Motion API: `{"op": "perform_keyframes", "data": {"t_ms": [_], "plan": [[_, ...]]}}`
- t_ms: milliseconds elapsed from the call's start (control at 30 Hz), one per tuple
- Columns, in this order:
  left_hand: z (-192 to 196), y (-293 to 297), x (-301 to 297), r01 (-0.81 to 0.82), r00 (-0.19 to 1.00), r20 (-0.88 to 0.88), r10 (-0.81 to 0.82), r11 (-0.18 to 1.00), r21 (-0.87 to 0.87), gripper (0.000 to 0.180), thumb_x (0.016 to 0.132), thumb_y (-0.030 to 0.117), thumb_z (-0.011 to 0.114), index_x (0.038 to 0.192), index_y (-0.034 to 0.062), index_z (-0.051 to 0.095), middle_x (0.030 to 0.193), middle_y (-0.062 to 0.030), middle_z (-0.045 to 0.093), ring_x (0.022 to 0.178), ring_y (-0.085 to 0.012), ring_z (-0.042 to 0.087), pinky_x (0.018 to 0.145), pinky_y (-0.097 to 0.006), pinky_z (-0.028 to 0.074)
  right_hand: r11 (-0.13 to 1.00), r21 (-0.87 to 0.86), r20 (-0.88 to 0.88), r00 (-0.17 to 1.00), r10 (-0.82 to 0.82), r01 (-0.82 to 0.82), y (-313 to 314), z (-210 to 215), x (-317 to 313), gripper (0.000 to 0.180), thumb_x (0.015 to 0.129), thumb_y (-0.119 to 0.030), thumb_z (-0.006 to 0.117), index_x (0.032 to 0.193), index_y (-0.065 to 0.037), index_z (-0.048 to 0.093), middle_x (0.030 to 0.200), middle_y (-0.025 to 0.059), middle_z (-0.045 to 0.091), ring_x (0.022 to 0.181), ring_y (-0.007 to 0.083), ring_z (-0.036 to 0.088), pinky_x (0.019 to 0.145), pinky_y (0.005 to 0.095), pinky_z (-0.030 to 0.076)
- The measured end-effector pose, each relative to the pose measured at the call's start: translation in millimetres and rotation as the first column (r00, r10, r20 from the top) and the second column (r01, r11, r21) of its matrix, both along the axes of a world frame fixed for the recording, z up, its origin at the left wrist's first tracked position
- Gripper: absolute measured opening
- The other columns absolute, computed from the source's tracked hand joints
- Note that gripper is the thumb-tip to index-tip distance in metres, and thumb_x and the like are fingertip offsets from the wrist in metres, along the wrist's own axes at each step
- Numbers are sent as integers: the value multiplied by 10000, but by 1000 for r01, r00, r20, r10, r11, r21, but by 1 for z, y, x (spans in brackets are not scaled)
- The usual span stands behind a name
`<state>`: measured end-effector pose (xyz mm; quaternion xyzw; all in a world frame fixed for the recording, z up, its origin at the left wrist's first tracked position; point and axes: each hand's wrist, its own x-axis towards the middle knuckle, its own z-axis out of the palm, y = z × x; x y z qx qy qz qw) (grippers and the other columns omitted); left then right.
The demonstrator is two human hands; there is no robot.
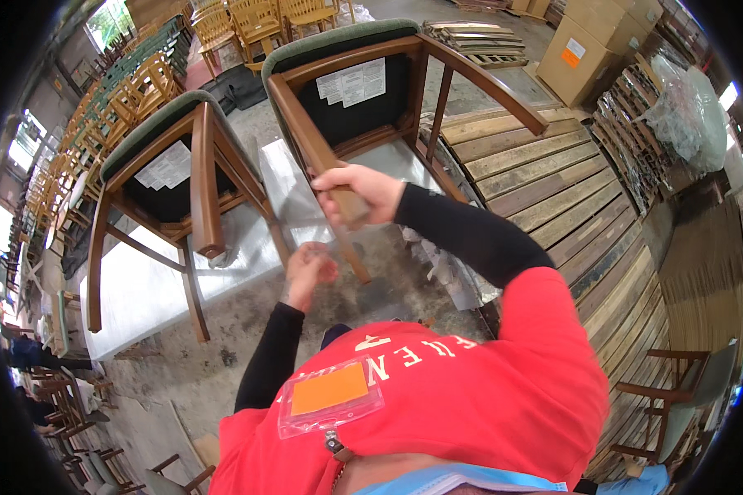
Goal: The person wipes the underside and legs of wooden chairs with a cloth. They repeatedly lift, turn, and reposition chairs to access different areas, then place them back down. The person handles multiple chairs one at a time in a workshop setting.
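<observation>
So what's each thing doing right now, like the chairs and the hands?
Right hand: closed around the near chair's leg.
Left hand: fingers curled, pinching clear plastic wrap.
Near chair: tipped over, underside showing, legs pointing at the person.
Left chair: tipped the same way, untouched.
Plastic wrap: crumpled, partly around the near chair's leg.
Cardboard box: shut.
Wooden planks: lying flat in rows.

You have a grey concrete floor (173,371) under you. Two upturned wooden chairs, one to your left (173,177) and one ahead (371,82), rest on clear plastic sheeting (140,289) spread over it. Just right of them lies a weathered plank pallet (545,190).
</observation>
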<state>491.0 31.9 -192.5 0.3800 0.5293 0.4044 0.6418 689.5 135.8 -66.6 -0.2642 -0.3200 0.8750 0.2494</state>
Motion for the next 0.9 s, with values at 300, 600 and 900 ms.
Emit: {"op": "perform_keyframes", "data": {"t_ms": [300, 600, 900], "plan": [[-89, 187, -5, -402, 869, 169, 466, 862, -311, 380, 969, 270, 525, 1248, 14, 494, 1067, -178, 637, 899, -305, 666, 808, -499, 556, 991, 5, 88, 988, 129, -130, -3, 30, 160, 739, 912, -197, 672, 1548, -116, 304, 744, 13, 509, 555, 104, 518, 478, 267, 438], [-131, 370, -18, -304, 892, 167, 421, 830, -467, 1077, 868, 672, 604, 1626, 90, 108, 1635, -226, 255, 1445, -399, 378, 1156, -610, 263, 976, -84, 99, 973, 210, -202, 10, 21, 205, 865, 898, -224, 750, 1571, -86, 224, 822, 99, 570, 623, 171, 636, 553, 315, 543], [-126, 452, 21, -163, 829, 460, 316, 925, -343, 757, 915, 536, 631, 1472, 53, 459, 1485, -161, 505, 1346, -350, 496, 1136, -518, 360, 842, 193, 385, 750, -538, 504, 176, 7, 190, 817, 991, -449, 633, 1556, -20, 227, 1141, 200, 660, 934, 270, 728, 762, 387, 611]]}}
